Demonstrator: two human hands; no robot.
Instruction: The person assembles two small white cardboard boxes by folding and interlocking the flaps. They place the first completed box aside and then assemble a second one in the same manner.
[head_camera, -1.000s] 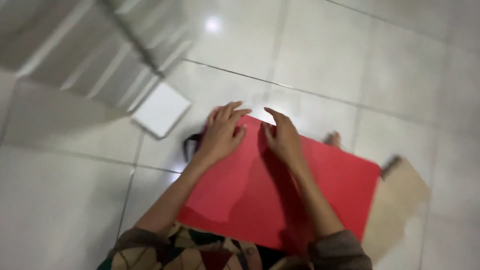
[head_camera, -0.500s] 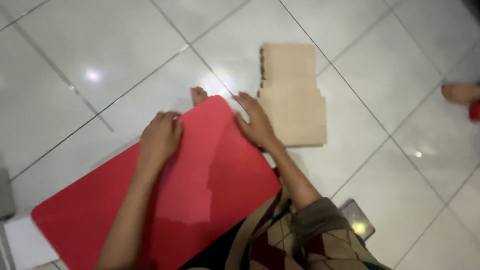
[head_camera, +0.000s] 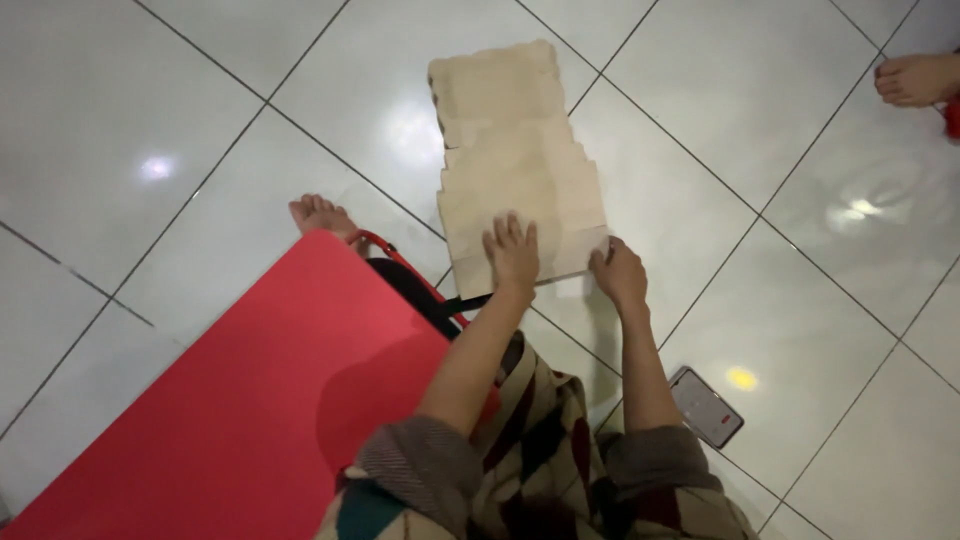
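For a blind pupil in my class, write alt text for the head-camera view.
Seen from above, a person's left hand lies flat on a stepped beige cardboard piece on a white tiled floor, the right hand at its corner. A red sheet lies left, a phone right.

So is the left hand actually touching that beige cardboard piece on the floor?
Touching. The head view shows the left hand lying flat on the near end of the cardboard piece, fingers spread on its surface.
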